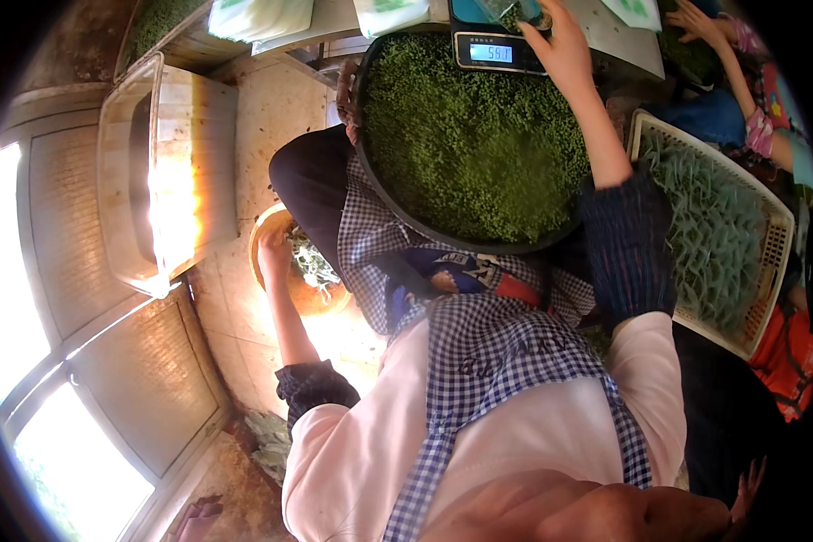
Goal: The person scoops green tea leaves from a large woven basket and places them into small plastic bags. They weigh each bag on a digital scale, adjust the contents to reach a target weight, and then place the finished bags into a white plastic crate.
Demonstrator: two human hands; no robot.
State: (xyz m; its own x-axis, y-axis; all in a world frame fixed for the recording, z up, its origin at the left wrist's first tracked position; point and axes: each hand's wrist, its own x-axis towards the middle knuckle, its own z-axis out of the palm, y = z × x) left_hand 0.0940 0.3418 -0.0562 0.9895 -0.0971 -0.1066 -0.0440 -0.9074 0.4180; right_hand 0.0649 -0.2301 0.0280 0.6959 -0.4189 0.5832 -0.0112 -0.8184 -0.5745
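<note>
My left hand [274, 254] reaches down into a round orange-yellow basin [261, 227] on the floor. Pale, stringy pieces [311, 261] lie in that basin, beside my hand; my fingertips are hard to make out. At the top edge, my right hand [562, 47] is over a digital scale [464, 51] with a lit display. Its thumb and fingers are around a clear plastic bag [501, 8] with small green berries, like green peppercorns, at its mouth. Whether they grip it is unclear. Before me stands a wide dark tub [406, 220] heaped with green berries [474, 135].
To the right, a cream plastic crate [779, 223] holds rows of filled clear bags [711, 230]. Another person's hand [698, 24] is beyond it. Stacks of printed bags [393, 13] lie on the table at the top. A large white bin [210, 156] stands left, near a bright window.
</note>
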